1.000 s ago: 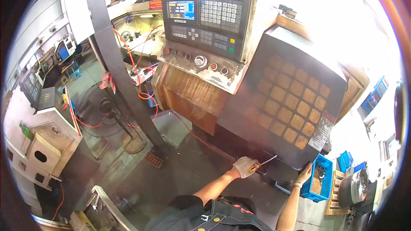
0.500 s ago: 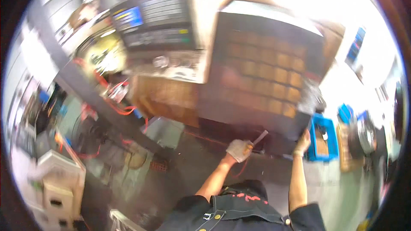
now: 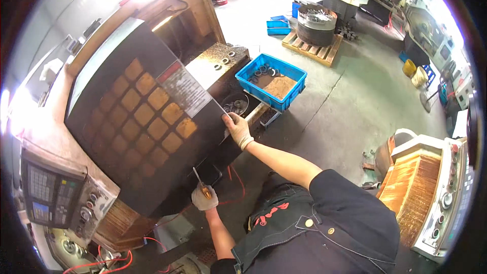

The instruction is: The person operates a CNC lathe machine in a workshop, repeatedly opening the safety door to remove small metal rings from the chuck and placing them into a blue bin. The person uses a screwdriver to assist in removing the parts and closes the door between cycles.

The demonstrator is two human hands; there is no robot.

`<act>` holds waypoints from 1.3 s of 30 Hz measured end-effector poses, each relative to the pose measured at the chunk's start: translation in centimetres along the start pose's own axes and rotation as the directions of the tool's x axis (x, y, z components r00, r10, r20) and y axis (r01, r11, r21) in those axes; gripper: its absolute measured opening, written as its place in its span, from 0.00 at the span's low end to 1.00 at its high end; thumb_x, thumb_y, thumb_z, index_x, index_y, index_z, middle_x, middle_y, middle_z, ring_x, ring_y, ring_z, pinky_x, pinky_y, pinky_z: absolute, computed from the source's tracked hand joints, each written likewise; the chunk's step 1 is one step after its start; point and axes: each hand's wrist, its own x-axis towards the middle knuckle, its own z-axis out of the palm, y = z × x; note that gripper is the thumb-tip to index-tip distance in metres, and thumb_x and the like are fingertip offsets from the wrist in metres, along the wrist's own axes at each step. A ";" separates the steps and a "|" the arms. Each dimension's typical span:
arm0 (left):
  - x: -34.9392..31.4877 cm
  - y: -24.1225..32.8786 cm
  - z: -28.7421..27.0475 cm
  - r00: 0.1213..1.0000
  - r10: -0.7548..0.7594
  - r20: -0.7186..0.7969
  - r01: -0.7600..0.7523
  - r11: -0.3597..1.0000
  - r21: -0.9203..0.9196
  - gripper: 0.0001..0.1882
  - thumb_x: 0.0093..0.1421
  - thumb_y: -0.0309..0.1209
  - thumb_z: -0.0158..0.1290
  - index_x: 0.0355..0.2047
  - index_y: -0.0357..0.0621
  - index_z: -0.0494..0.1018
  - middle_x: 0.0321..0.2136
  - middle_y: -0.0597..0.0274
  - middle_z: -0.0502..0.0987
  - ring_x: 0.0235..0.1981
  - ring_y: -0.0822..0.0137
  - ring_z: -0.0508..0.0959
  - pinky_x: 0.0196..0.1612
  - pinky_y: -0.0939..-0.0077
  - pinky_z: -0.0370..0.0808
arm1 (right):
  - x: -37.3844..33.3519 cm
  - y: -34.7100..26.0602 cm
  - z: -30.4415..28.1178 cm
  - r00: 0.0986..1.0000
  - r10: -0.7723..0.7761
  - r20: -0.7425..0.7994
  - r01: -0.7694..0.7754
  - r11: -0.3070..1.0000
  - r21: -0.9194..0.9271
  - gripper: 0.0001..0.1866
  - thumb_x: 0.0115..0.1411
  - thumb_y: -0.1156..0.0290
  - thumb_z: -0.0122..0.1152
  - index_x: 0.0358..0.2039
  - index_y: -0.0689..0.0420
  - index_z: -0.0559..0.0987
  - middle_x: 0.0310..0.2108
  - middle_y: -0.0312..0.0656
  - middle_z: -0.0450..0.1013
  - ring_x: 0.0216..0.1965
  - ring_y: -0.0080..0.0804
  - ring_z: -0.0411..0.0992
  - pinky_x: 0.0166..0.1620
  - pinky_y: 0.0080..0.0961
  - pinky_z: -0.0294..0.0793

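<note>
In my left hand point(image 3: 204, 198), gloved and closed, is a hand tool point(image 3: 205, 191) with an orange-brown handle and a slim grey shaft pointing up; its exact kind is unclear. My gloved right hand point(image 3: 238, 130) grips the edge of a dark machine door point(image 3: 114, 167), which has a grid of amber window squares. Past that edge, the machine's opening shows a metal ledge point(image 3: 209, 71) with several small metal rings on it. Below the ledge, a round container point(image 3: 236, 104) holds more metal parts.
Beyond my right hand stands a blue bin point(image 3: 299, 91) with rings and a brown sheet inside. A control panel point(image 3: 53, 193) is at left, another machine point(image 3: 411, 187) at right. A drum point(image 3: 315, 31) stands on a pallet farther back. Red hoses point(image 3: 124, 264) hang at lower left.
My view has swung to the right, bringing the machine's opening and the floor beyond into sight. Both hands keep their holds; whether the door itself shifted is unclear.
</note>
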 end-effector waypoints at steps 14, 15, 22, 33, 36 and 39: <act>-5.1 -6.0 0.0 0.916 -0.331 -0.227 0.357 0.930 0.083 0.09 0.50 0.26 0.51 0.31 0.34 0.70 0.27 0.49 0.72 0.28 0.54 0.72 0.31 0.64 0.69 | -3.1 -2.4 1.0 0.827 0.211 0.521 -0.249 0.968 0.004 0.19 0.54 0.62 0.54 0.43 0.59 0.69 0.34 0.49 0.72 0.33 0.36 0.71 0.38 0.28 0.69; -6.5 -7.3 0.3 0.866 -0.445 -0.228 0.465 0.884 0.043 0.10 0.50 0.27 0.51 0.32 0.34 0.69 0.28 0.49 0.72 0.28 0.55 0.72 0.32 0.64 0.69 | -1.9 -1.2 0.1 0.807 -0.006 0.590 0.019 1.000 -0.016 0.19 0.54 0.61 0.54 0.44 0.58 0.70 0.37 0.49 0.71 0.37 0.39 0.70 0.41 0.31 0.68; -4.1 -3.5 0.5 0.788 -0.581 -0.201 0.615 0.759 0.214 0.13 0.54 0.26 0.49 0.38 0.34 0.63 0.34 0.53 0.67 0.35 0.60 0.68 0.40 0.69 0.65 | 15.5 6.0 -11.5 0.908 -0.204 0.365 0.305 0.920 -0.247 0.13 0.48 0.66 0.56 0.35 0.55 0.76 0.36 0.45 0.72 0.40 0.39 0.69 0.45 0.32 0.68; -0.1 2.3 1.9 0.091 -0.962 -0.257 0.852 0.209 -0.480 0.10 0.55 0.33 0.48 0.31 0.38 0.66 0.23 0.65 0.67 0.23 0.66 0.66 0.31 0.71 0.64 | 33.9 19.8 -16.8 0.938 0.325 0.122 -0.047 0.466 -0.883 0.17 0.45 0.60 0.58 0.37 0.51 0.76 0.39 0.47 0.72 0.42 0.44 0.70 0.44 0.36 0.69; -0.7 1.4 2.4 0.009 -0.998 -0.060 0.627 0.052 -0.777 0.09 0.54 0.29 0.48 0.33 0.38 0.66 0.28 0.64 0.68 0.26 0.65 0.67 0.33 0.70 0.65 | 34.1 20.4 -15.5 0.913 0.405 0.052 -0.102 0.349 -0.932 0.21 0.43 0.58 0.59 0.38 0.53 0.75 0.38 0.50 0.72 0.41 0.47 0.70 0.42 0.39 0.69; -1.8 1.3 4.7 -0.044 -0.940 -0.339 0.859 0.138 -0.493 0.09 0.52 0.24 0.49 0.35 0.38 0.65 0.31 0.62 0.68 0.28 0.65 0.68 0.36 0.69 0.67 | 34.5 21.2 -14.5 0.922 0.387 -0.014 -0.162 0.354 -0.921 0.19 0.43 0.59 0.58 0.34 0.57 0.76 0.35 0.54 0.72 0.40 0.49 0.70 0.42 0.41 0.69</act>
